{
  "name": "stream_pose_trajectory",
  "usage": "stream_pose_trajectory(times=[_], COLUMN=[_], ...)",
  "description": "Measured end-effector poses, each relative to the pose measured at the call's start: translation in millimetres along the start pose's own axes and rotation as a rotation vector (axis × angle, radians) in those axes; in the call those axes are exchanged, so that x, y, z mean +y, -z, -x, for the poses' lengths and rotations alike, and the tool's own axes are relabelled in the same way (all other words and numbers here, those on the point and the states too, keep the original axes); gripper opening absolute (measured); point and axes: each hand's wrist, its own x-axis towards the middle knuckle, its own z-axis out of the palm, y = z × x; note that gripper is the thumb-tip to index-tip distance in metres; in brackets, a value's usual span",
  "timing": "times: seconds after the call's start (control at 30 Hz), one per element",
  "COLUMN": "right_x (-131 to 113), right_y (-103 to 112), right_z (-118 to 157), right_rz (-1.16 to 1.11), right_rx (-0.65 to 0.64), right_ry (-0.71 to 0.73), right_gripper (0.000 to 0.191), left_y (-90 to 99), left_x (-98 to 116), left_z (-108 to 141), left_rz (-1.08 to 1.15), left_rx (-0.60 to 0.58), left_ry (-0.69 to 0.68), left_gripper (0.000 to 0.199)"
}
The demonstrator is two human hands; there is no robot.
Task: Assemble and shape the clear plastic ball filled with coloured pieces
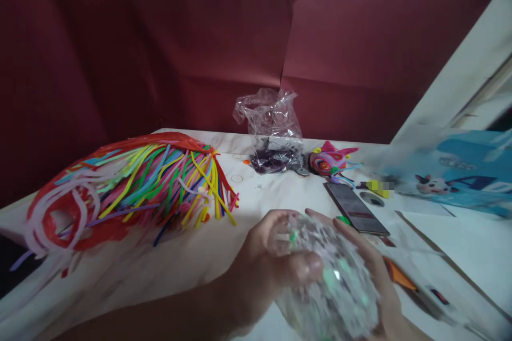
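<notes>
Both hands on bag | my left hand (260,261) and right hand (368,277) clamped round a clear bag (332,282) of bits, cupped so nothing spilled | held above table (160,272), straws (152,181) well left

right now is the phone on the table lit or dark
Dark. The phone lies flat, screen up, on the table beyond the hands; its glass shows only a dull reflection, no lit display.
</notes>
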Motion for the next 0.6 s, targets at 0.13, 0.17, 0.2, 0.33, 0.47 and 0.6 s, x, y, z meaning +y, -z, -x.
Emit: stream_pose_trajectory(times=[0.13, 0.17, 0.2, 0.33, 0.47, 0.6], right_x=[9.7, 10.7, 11.0, 5.3, 0.8, 1.1], right_y=[2.4, 3.6, 5.0, 8.6, 6.2, 4.2], right_z=[-1.5, -1.6, -1.1, 5.9, 13.6, 16.5], right_rz=[-0.018, -0.021, -0.026, -0.023, 0.018, 0.104], right_rx=[0.010, 0.013, 0.012, -0.007, 0.019, 0.115], right_ry=[-0.068, -0.094, -0.119, -0.187, -0.174, -0.161], right_gripper=[0.058, 0.059, 0.065, 0.092, 0.077, 0.060], left_y=[7.7, 9.0, 9.8, 10.7, 14.4, 20.9], left_x=[-2.4, -2.6, -2.6, -4.3, -8.8, -11.5], left_z=[-0.9, -1.0, -0.8, 1.7, 5.7, 6.6], left_rz=[-0.063, -0.090, -0.125, -0.283, -0.253, -0.302], left_rx=[-0.105, -0.106, -0.100, -0.019, -0.042, -0.033], left_ry=[-0.078, -0.084, -0.093, -0.130, -0.050, -0.051], left_gripper=[0.063, 0.063, 0.064, 0.075, 0.090, 0.104])
